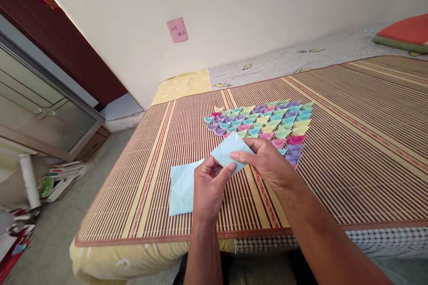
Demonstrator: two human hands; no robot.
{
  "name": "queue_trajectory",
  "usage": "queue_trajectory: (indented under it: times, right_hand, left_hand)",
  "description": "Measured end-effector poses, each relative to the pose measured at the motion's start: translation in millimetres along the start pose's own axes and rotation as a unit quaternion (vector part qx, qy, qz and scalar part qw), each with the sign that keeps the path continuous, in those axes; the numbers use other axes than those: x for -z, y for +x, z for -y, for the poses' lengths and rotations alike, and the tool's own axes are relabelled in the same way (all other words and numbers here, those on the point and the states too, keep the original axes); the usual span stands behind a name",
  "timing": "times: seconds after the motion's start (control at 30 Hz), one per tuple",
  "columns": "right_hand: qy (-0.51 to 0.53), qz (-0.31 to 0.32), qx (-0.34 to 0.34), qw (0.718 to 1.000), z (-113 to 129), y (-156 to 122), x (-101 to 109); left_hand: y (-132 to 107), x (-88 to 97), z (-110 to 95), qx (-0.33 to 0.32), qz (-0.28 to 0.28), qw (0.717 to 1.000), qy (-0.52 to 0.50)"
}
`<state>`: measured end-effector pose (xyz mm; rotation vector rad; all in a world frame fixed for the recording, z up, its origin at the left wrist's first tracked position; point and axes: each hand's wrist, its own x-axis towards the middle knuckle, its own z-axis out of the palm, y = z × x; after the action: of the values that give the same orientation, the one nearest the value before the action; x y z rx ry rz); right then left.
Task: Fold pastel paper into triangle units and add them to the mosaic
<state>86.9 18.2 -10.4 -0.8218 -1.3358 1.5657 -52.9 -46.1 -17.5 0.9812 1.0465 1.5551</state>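
Note:
Between my two hands is a folded square of light blue paper (231, 148), held up above the striped mat with crease lines across it. My left hand (210, 182) pinches its lower left edge, thumb on top. On its right side my right hand (267, 162) grips it, the thumb lying on the face and the fingers behind. Another light blue creased paper (181, 189) lies flat on the mat, partly hidden by my left hand. Behind the hands stand rows of small folded paper boats (264, 120) in many colours, some covered by my right hand.
The bamboo mat (133, 178) covers a bed against a white wall. A pink note (177, 30) is stuck there. A red and green folded cloth (404, 33) sits at the far right. Papers (63, 182) and a white roll (30, 180) are on the floor side at left.

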Motion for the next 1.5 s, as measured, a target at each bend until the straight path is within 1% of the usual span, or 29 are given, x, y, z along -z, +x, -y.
queue_trajectory:
  times: [0.07, 0.17, 0.23, 0.33, 0.4, 0.53, 0.6, 0.67, 0.73, 0.8, 0.9, 0.93, 1.0, 1.1, 1.17, 1.27, 1.37, 1.43, 1.5]
  right_hand:
    - [-0.011, 0.000, 0.006, 1.000, 2.5, -2.2, -0.1]
    - [-0.022, 0.017, 0.012, 1.000, 6.6, -4.5, -0.5]
    - [-0.037, 0.030, 0.017, 0.999, 8.9, -5.0, 0.3]
    - [-0.066, 0.037, 0.029, 0.997, 11.6, -5.5, 3.2]
    - [-0.079, 0.036, 0.035, 0.996, 13.0, -6.2, 4.7]
    - [-0.085, 0.039, 0.028, 0.995, 13.2, -7.7, 2.3]
    - [-0.082, 0.050, 0.021, 0.995, 12.2, -6.9, 0.0]
    - [-0.077, 0.056, 0.020, 0.995, 11.1, -4.7, -0.2]
    - [-0.072, 0.042, 0.031, 0.996, 10.4, -1.9, 2.8]
    - [-0.075, 0.012, 0.051, 0.996, 10.4, 0.3, 7.9]
    - [-0.080, -0.036, 0.069, 0.994, 11.3, 0.8, 14.1]
    - [-0.081, -0.037, 0.069, 0.994, 11.5, 0.4, 14.5]
    - [-0.072, -0.012, 0.055, 0.996, 11.1, -0.6, 12.5]
    - [-0.052, 0.038, 0.025, 0.998, 8.6, -1.1, 5.6]
    - [-0.054, 0.043, 0.026, 0.997, 6.7, -0.7, 2.6]
    - [-0.061, 0.046, 0.043, 0.996, 5.2, -0.3, 3.5]
    - [-0.057, 0.065, 0.047, 0.995, 5.1, -0.7, 6.6]
    - [-0.061, 0.064, 0.050, 0.995, 5.3, -1.2, 6.9]
    - [-0.073, 0.053, 0.059, 0.994, 5.2, -1.4, 5.4]
  left_hand:
    - [-0.4, 0.8, -2.2, -0.004, -0.014, 1.000, 0.001]
    - [-0.3, 5.3, -4.2, -0.025, -0.058, 0.998, -0.005]
    - [0.6, 10.1, -5.6, -0.034, -0.069, 0.997, -0.010]
    - [2.7, 17.5, -8.8, -0.044, -0.062, 0.997, -0.009]
    - [3.3, 20.6, -10.8, -0.038, -0.052, 0.998, -0.003]
    - [1.3, 18.3, -10.5, 0.024, -0.001, 1.000, 0.017]
    - [0.6, 14.7, -8.3, 0.036, 0.003, 0.999, 0.016]
    - [1.4, 11.9, -6.0, 0.036, -0.020, 0.999, 0.004]
    - [3.6, 10.7, -4.2, 0.034, -0.058, 0.998, -0.020]
    - [6.2, 10.4, -3.1, 0.035, -0.092, 0.994, -0.044]
    - [8.7, 10.1, -2.7, 0.035, -0.124, 0.990, -0.062]
    - [9.1, 9.8, -2.7, 0.034, -0.131, 0.989, -0.065]
    - [9.3, 9.1, -2.8, 0.032, -0.137, 0.988, -0.070]
    - [9.1, 8.6, -2.4, 0.030, -0.117, 0.990, -0.068]
    - [8.9, 9.4, -1.4, 0.029, -0.095, 0.993, -0.064]
    - [8.7, 11.9, 0.7, 0.017, -0.072, 0.996, -0.048]
    - [7.4, 13.3, 1.8, -0.002, -0.051, 0.999, -0.004]
    - [6.0, 12.6, 1.1, -0.002, -0.034, 0.999, 0.017]
    - [4.5, 11.1, -0.6, 0.005, -0.032, 0.999, 0.021]
